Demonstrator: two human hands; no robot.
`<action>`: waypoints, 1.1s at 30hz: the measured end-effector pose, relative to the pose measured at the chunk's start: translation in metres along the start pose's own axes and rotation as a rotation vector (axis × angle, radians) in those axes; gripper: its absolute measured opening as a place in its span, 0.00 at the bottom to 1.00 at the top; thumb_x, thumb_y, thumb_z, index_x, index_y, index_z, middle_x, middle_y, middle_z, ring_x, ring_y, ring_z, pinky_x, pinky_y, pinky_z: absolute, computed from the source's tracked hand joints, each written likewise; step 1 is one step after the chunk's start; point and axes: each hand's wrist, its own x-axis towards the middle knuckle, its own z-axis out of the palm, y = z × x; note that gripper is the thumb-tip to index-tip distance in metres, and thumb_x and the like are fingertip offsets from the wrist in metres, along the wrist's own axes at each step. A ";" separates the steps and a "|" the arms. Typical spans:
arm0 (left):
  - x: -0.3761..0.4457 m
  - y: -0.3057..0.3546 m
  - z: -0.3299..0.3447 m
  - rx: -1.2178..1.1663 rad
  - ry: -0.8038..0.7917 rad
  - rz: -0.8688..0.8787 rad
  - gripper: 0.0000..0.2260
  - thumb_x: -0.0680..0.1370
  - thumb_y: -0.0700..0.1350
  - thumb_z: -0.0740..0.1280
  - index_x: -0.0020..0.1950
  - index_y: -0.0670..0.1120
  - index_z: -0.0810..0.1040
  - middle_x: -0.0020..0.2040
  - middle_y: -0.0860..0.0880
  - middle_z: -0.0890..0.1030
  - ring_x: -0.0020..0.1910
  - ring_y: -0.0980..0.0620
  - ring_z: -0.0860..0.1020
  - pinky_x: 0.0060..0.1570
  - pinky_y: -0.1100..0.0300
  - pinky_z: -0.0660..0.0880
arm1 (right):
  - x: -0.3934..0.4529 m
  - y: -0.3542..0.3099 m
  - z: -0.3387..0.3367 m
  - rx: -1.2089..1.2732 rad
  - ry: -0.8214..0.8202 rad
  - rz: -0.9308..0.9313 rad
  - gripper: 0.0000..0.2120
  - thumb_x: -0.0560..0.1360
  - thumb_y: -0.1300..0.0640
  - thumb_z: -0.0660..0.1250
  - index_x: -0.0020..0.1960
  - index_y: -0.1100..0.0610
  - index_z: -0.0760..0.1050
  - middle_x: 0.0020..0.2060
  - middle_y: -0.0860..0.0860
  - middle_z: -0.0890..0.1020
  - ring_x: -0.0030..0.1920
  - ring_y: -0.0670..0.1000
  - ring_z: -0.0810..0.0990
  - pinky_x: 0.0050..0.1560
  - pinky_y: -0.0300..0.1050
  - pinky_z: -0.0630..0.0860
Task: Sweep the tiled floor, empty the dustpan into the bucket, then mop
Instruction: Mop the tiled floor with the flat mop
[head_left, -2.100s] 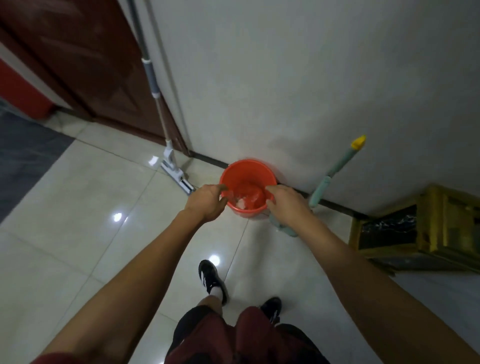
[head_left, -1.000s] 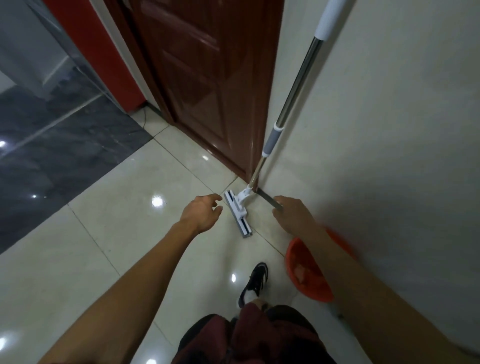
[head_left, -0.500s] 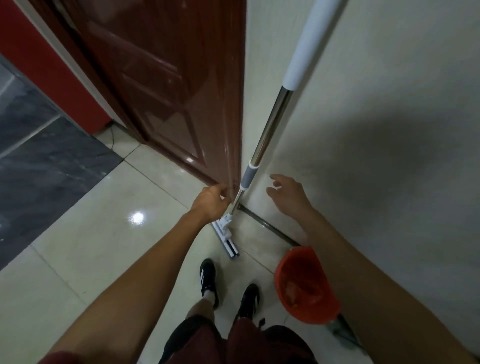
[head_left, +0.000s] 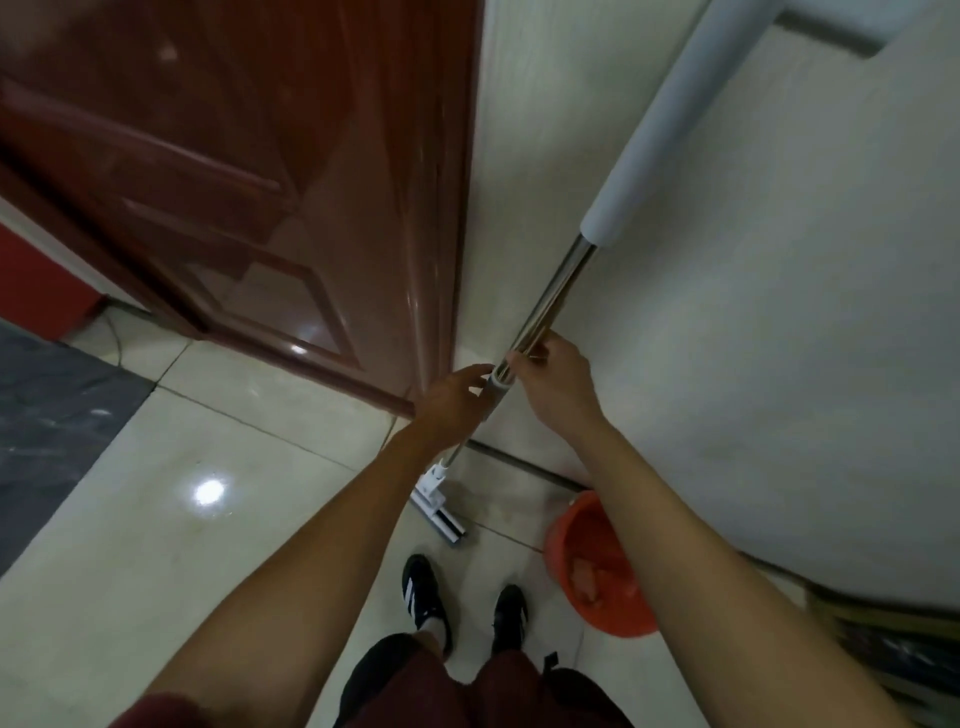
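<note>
A flat mop leans against the pale wall beside the door; its steel pole (head_left: 557, 288) runs up to a grey-white sleeve, and its white head (head_left: 437, 513) rests on the tiles. My left hand (head_left: 453, 401) grips the pole at its grey collar. My right hand (head_left: 555, 382) holds the steel part just above, fingers curled round it. The orange bucket (head_left: 563, 540) stands on the floor by the wall, partly hidden behind my right forearm, with pale debris inside.
A dark red wooden door (head_left: 249, 182) stands left of the mop. Glossy cream tiles (head_left: 171, 530) spread to the left, meeting a dark grey floor area (head_left: 47, 415). My two black shoes (head_left: 423, 597) stand just short of the mop head.
Both hands left the bucket, reached toward the mop and closed on its pole. I have stepped closer to the wall; the bucket now sits at my right.
</note>
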 end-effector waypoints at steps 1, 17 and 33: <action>0.001 -0.002 -0.002 0.011 -0.005 0.008 0.33 0.70 0.68 0.63 0.71 0.53 0.77 0.59 0.51 0.83 0.54 0.51 0.83 0.54 0.50 0.82 | -0.003 -0.001 0.001 0.002 0.010 0.005 0.08 0.78 0.53 0.67 0.53 0.56 0.79 0.44 0.46 0.82 0.41 0.41 0.78 0.36 0.25 0.68; -0.120 -0.029 0.034 0.046 0.138 0.102 0.14 0.79 0.39 0.69 0.64 0.46 0.83 0.50 0.47 0.84 0.46 0.52 0.79 0.47 0.61 0.73 | -0.126 0.014 0.001 -0.063 -0.152 -0.191 0.13 0.78 0.58 0.67 0.62 0.58 0.76 0.51 0.55 0.83 0.50 0.53 0.82 0.50 0.42 0.74; -0.323 -0.110 0.114 -0.125 0.245 -0.061 0.13 0.82 0.49 0.68 0.66 0.53 0.83 0.61 0.52 0.84 0.58 0.54 0.80 0.57 0.63 0.72 | -0.324 0.069 0.019 -0.224 -0.460 -0.282 0.13 0.80 0.57 0.65 0.59 0.64 0.78 0.53 0.58 0.83 0.54 0.57 0.81 0.56 0.49 0.75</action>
